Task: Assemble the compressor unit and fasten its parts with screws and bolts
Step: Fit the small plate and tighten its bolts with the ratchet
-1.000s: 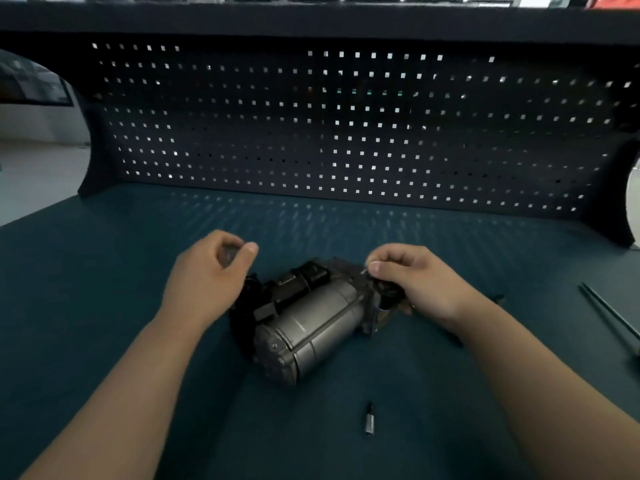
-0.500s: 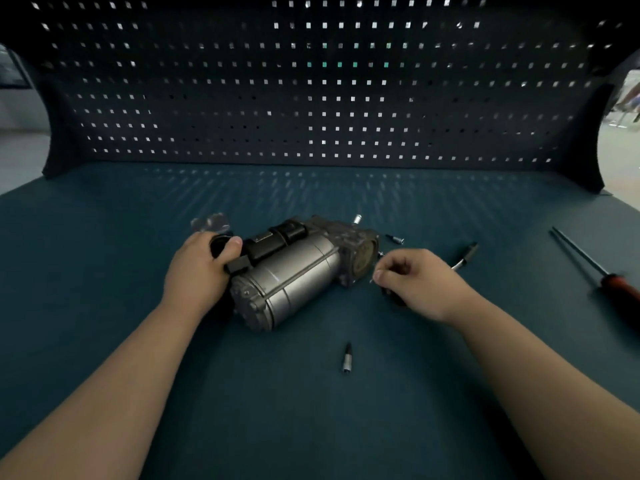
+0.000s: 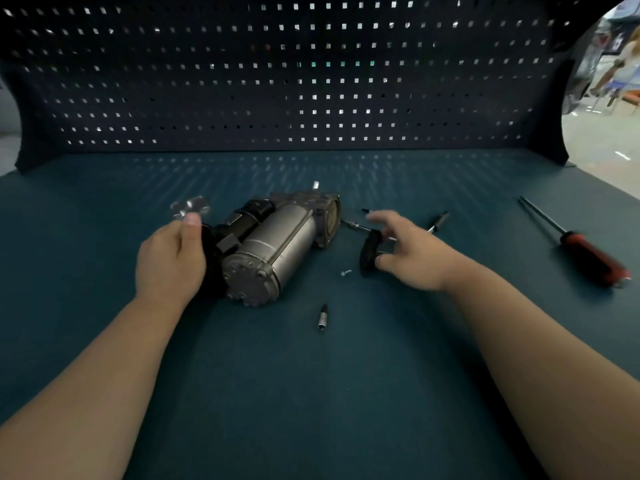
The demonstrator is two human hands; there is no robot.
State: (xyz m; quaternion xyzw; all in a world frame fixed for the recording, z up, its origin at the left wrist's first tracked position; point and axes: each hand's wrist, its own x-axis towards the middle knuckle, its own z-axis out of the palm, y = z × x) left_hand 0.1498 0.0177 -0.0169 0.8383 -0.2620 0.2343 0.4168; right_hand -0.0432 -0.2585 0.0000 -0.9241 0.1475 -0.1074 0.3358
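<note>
The grey cylindrical compressor unit (image 3: 277,244) lies on its side on the dark teal bench (image 3: 311,393). My left hand (image 3: 169,258) is against its black left end, thumb raised and pinching a small shiny metal plate (image 3: 190,205); the fingers behind are hidden. My right hand (image 3: 412,254) hovers right of the unit with fingers spread, thumb touching a black T-handle driver (image 3: 367,252) that lies on the bench. A small silver screw (image 3: 345,272) rests just left of that handle. A bolt (image 3: 315,184) sticks up at the unit's far end.
A short socket bit (image 3: 322,317) lies in front of the unit. Another bit (image 3: 439,220) sits beyond my right hand, and a red-handled screwdriver (image 3: 588,254) lies at the far right. A dark pegboard (image 3: 294,81) walls off the back of the bench.
My right hand left the unit's right end, moved right and opened over the T-handle driver. A small screw now lies on the bench. My left thumb lifted to the plate.
</note>
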